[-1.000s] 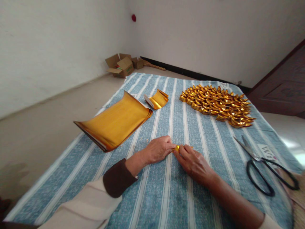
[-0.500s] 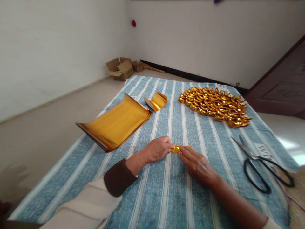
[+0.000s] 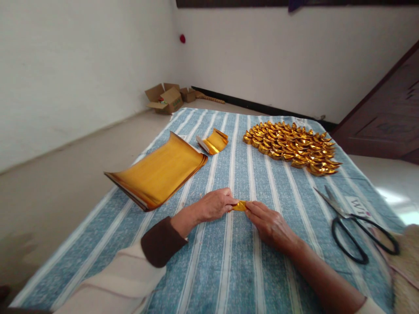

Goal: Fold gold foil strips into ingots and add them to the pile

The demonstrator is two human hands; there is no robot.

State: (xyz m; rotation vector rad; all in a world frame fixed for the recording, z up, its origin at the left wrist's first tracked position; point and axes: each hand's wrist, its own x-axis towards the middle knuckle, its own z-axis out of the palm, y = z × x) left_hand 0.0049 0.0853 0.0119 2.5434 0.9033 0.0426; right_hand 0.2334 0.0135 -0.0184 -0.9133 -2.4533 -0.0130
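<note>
From the head view I see my left hand [image 3: 214, 204] and my right hand [image 3: 270, 223] meeting at the middle of the striped blue cloth [image 3: 235, 261] that covers the surface, both fingertips pinched together on a small folded gold paper piece [image 3: 240, 206] held between them, just above the cloth. The left grip is clamped on its left end and the right grip on its right end; most of the piece is hidden by the fingers. To the left and farther back, a curled stack of gold sheets [image 3: 160, 172] lies on the cloth, with a smaller bent stack of gold paper [image 3: 212, 141] just beyond it. Far right of those, well apart from my hands, sits a dense heap of folded gold ingots [image 3: 291, 146]. Black-handled scissors [image 3: 355, 226] lie near the right edge, blades slightly parted. On the floor in the far corner stand open cardboard boxes [image 3: 165, 98].
</note>
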